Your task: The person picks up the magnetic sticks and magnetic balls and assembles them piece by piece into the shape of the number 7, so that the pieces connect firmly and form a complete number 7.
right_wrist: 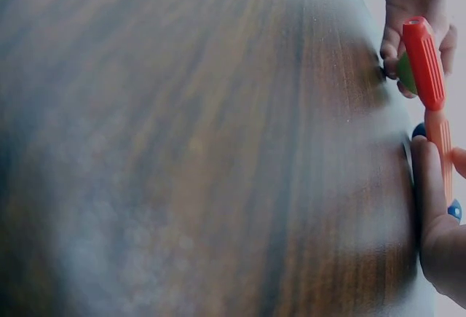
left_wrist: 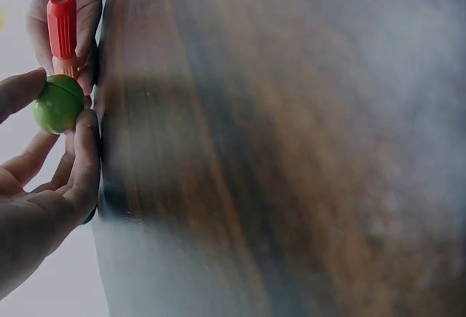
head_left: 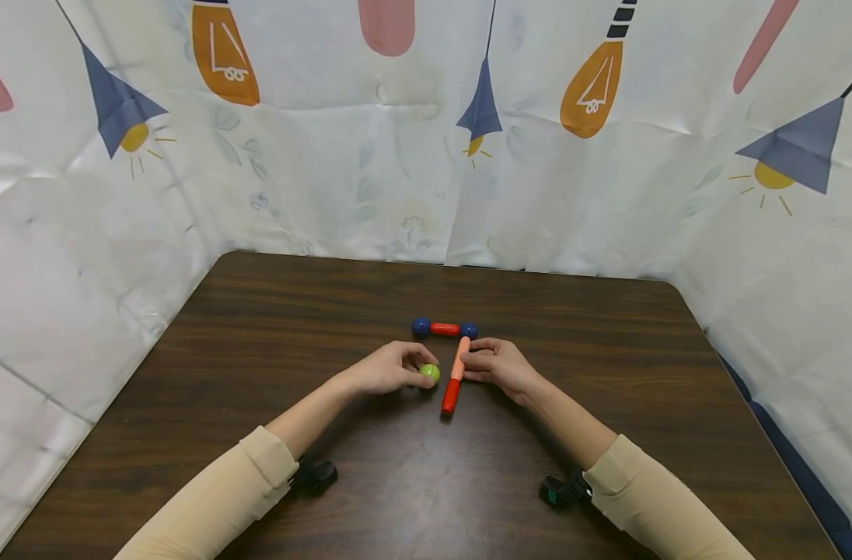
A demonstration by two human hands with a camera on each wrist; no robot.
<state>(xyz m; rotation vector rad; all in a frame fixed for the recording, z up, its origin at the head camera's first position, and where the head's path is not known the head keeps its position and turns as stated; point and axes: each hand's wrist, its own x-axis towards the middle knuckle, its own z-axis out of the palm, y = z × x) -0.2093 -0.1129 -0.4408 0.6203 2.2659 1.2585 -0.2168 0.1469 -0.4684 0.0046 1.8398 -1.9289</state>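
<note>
My left hand [head_left: 389, 369] pinches a small green ball [head_left: 429, 374] between thumb and fingers, just over the table. The ball has a seam round it in the left wrist view. To its right, my right hand [head_left: 504, 369] holds the orange rod [head_left: 459, 360] between thumb and fingers. A ribbed red rod [right_wrist: 424, 65] is joined end to end with the orange one and points toward me. Beyond both hands lies a red rod with a blue ball [head_left: 421, 327] at its left end and another blue ball [head_left: 469, 330] at its right, near the orange rod's tip.
The pieces are on a dark wood-grain table [head_left: 314, 303]. White printed cloth [head_left: 328, 179] hangs behind the table and along both sides. Black bands with small devices are worn at the left wrist [head_left: 316, 476] and the right wrist [head_left: 564, 490].
</note>
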